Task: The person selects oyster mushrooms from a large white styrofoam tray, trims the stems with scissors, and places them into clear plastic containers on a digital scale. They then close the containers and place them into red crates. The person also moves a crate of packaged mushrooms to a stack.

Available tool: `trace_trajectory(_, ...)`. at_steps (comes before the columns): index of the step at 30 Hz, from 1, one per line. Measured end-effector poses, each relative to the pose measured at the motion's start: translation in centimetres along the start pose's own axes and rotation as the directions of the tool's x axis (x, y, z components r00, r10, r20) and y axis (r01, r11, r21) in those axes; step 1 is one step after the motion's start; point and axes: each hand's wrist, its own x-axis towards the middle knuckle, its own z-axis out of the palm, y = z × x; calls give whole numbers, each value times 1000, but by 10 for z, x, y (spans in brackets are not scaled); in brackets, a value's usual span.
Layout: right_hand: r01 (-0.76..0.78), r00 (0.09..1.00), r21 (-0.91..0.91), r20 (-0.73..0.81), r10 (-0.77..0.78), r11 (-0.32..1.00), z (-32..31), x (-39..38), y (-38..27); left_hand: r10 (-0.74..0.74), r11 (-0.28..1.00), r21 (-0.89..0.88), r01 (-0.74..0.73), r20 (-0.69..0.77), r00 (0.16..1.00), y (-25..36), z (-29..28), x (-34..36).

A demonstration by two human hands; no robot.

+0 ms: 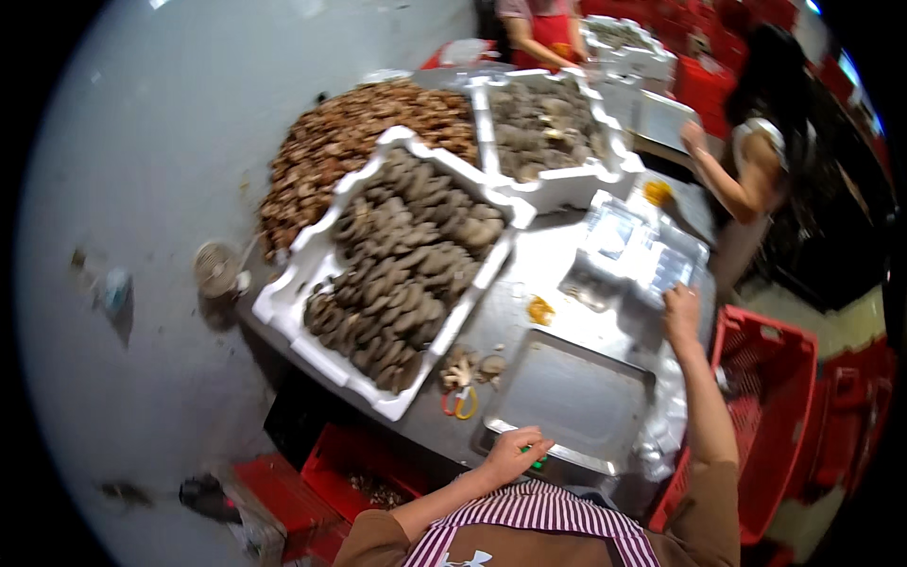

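Note:
My right hand reaches to the edge of the clear plastic containers on the right of the metal table, fingers closed at the rim of the nearest one. My left hand is held over the near edge of a shallow metal tray, its fingers loosely stretched and nothing visible in them. A small green patch shows just beneath it. The tray is bare inside. Left of it lie scissors with red and yellow handles, beside a few loose mushrooms.
A white foam box of grey oyster mushrooms stands left, another foam box behind it. Brown mushrooms are heaped at the wall. Yellow bits lie on the table. Red crates stand right. Two people work beyond.

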Motion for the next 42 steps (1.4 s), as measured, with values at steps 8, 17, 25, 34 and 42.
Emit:
trace_trajectory(8, -95, 992, 135, 95, 83, 986, 21, 0, 26, -144, 989, -66, 131, -267, 953, -31, -65, -48)
trace_trajectory(17, -350, 934, 455, 241, 265, 819, 44, 17, 51, -102, 995, -8, 104, -258, 961, -40, -96, -55)
trace_trajectory(25, -213, 951, 170, -190, 244, 962, 26, 39, 44, -114, 992, 30, 122, -191, 975, -34, -131, -52)
trace_trajectory(34, -107, 926, 377, -300, 230, 920, -143, -5, -182, 109, 986, 157, -52, -382, 918, -5, -261, -27)
trace_trajectory(42, -318, 948, 333, 130, 290, 888, -131, -141, -289, 146, 860, 469, 203, -606, 782, 38, -443, 52)
